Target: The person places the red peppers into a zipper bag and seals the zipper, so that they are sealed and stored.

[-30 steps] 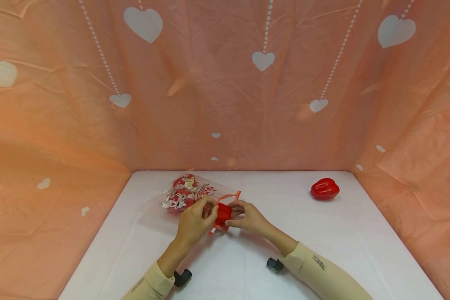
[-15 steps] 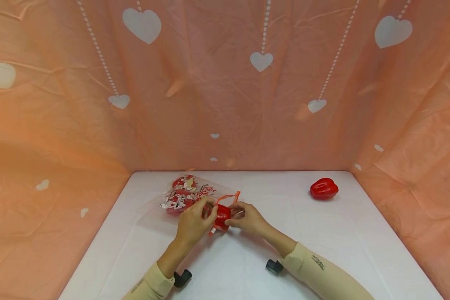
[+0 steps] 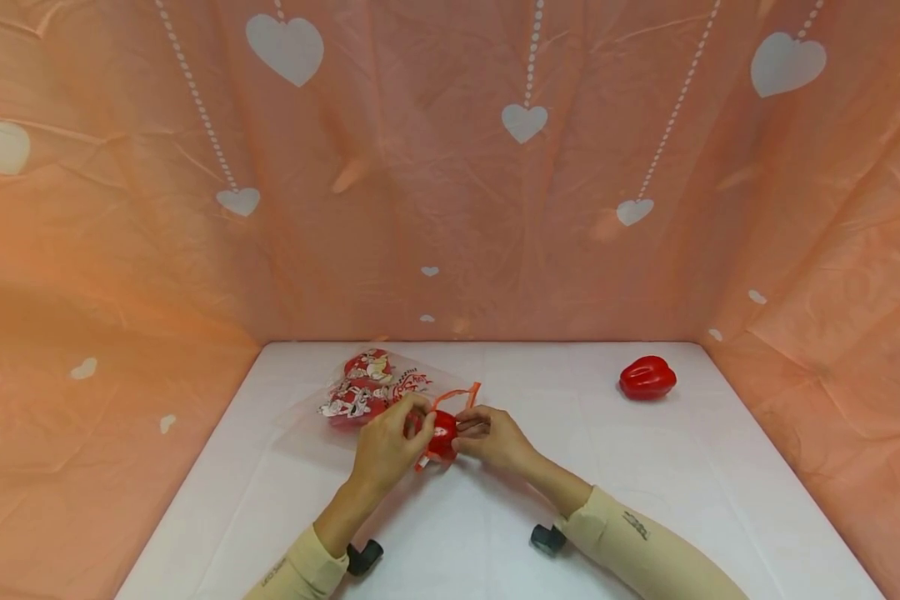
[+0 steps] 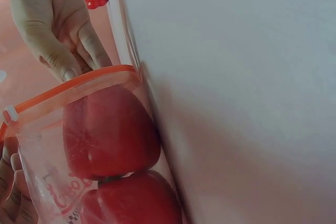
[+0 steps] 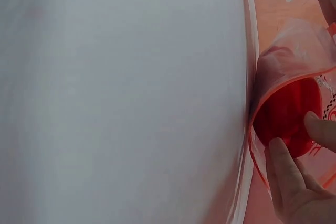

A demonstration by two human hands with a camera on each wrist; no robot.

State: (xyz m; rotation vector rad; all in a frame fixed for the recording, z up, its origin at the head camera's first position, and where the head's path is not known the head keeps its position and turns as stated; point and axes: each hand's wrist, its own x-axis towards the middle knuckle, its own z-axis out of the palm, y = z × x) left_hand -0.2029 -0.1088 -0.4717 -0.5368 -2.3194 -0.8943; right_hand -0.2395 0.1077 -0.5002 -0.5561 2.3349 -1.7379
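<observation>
A clear zip bag (image 3: 300,429) with an orange-red zip edge and cartoon print lies on the table, its mouth turned to the right. My left hand (image 3: 390,442) pinches the bag near the mouth. Just inside the mouth sits a red bell pepper (image 3: 444,432); another red pepper (image 4: 131,200) lies deeper in the bag, behind it. My right hand (image 3: 498,439) touches the nearer pepper's end with extended fingertips and thumb, at the parted zip edge (image 5: 281,83). The white zip slider (image 4: 10,113) shows by the left hand's fingers.
One more red bell pepper (image 3: 647,378) lies loose at the table's back right. The white table (image 3: 645,483) is bordered by an orange curtain (image 3: 480,250) with white hearts. Black wrist devices (image 3: 365,557) sit below both wrists.
The nearer pepper has slid slightly left, deeper into the bag, and its visible face has turned. My right hand has followed it a little leftward; the left hand stays in place.
</observation>
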